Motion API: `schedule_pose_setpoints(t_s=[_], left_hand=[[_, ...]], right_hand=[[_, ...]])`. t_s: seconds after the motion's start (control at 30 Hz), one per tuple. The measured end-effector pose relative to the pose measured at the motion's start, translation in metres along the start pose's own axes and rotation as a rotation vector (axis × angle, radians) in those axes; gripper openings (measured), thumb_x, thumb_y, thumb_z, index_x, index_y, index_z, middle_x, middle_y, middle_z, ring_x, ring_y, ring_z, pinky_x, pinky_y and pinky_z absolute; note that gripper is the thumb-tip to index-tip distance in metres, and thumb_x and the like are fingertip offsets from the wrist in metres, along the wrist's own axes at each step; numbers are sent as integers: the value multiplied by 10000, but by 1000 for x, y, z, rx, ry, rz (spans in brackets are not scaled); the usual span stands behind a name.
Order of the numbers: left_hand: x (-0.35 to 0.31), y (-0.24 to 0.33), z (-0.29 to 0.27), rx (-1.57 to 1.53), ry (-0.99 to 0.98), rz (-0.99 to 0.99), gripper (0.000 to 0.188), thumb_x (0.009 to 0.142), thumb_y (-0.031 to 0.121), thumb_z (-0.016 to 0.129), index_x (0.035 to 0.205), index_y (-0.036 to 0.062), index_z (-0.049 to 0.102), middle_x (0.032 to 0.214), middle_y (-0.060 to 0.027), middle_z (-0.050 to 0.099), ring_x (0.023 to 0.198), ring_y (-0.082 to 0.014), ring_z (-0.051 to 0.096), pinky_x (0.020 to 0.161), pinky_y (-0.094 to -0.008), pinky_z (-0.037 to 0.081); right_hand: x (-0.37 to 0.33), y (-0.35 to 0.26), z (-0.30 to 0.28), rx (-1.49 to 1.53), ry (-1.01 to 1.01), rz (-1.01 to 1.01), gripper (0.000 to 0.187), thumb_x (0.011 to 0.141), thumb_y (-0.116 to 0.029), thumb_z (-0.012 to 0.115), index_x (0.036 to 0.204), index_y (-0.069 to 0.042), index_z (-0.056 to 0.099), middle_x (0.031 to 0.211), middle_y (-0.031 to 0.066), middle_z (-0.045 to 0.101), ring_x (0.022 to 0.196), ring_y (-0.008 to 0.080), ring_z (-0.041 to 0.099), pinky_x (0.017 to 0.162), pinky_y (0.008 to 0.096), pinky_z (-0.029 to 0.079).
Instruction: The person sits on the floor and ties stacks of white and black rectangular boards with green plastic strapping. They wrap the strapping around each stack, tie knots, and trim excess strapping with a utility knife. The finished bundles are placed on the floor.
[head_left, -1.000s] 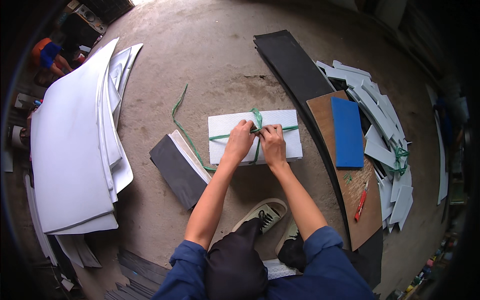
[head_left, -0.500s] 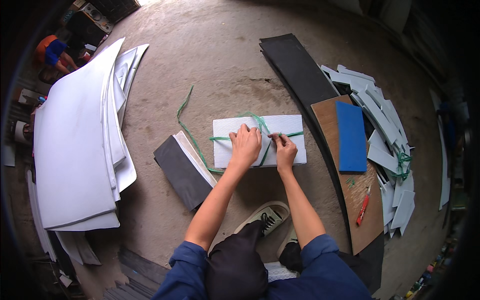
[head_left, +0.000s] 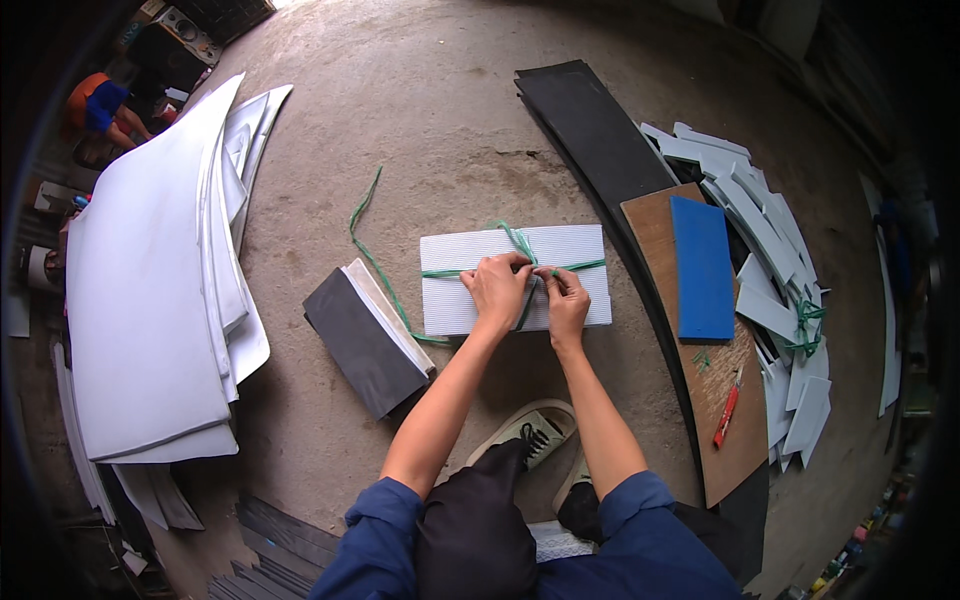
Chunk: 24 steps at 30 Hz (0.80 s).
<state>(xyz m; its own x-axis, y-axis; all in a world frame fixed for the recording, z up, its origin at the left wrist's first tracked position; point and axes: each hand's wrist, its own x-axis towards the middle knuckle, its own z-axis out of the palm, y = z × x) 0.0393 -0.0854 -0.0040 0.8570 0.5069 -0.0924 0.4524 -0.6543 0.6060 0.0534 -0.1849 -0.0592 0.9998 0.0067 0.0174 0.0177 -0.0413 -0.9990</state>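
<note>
Pinching flat green plastic twine (head_left: 446, 273) between nearly closed thumb and fingertips of the right hand (head_left: 568, 300). With the left hand (head_left: 497, 287) arched over the crossing just beside, fingers curled and tips drawn close to the thumb (impossible to tell whether gripping any). Leaning over a white ribbed rectangular bundle of sheets (head_left: 455, 306), set flat on the grey concrete floor (head_left: 420, 130) and banded both ways. Flanked at left by a dark grey stack (head_left: 365, 342), at right by a brown wooden board (head_left: 720, 470) bearing a blue rectangular panel (head_left: 703, 268) and slim red tool (head_left: 728, 412).
</note>
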Motion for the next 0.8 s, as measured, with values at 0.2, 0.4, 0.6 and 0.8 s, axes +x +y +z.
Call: schedule_pose_setpoints(t_s=[0.2,0.4,0.6,0.8], left_hand=[[26,-11,9,-393,-294,-255,234,769,142,608,977,43,648,930,-86,650,873,-181,585,808,-355,359],[27,-17,26,-693,-273,-310,280,793,121,591,1011,-54,603,948,-139,624,887,-170,564,772,-265,420],[28,-16,18,-648,-263,-247,275,793,139,600,1002,-41,615,918,-138,638,907,-179,578,796,-283,414],[19,2,7,-340,-108,-280,394,749,226,671,1044,-17,575,877,-122,656,847,-213,613,761,-364,401]], right_hand=[[-2,-7,1,-86,13,-70,83,795,-105,612,844,-75,672,868,48,626,826,147,576,697,284,457],[6,-10,-1,-85,-27,3,110,804,-129,605,874,-83,677,965,50,624,837,153,569,705,279,459],[20,-6,7,-5,-103,173,210,829,-134,600,1007,-32,643,826,18,624,734,49,507,668,193,414],[18,2,19,109,20,182,204,817,-149,621,941,11,647,855,28,615,794,79,535,716,211,408]])
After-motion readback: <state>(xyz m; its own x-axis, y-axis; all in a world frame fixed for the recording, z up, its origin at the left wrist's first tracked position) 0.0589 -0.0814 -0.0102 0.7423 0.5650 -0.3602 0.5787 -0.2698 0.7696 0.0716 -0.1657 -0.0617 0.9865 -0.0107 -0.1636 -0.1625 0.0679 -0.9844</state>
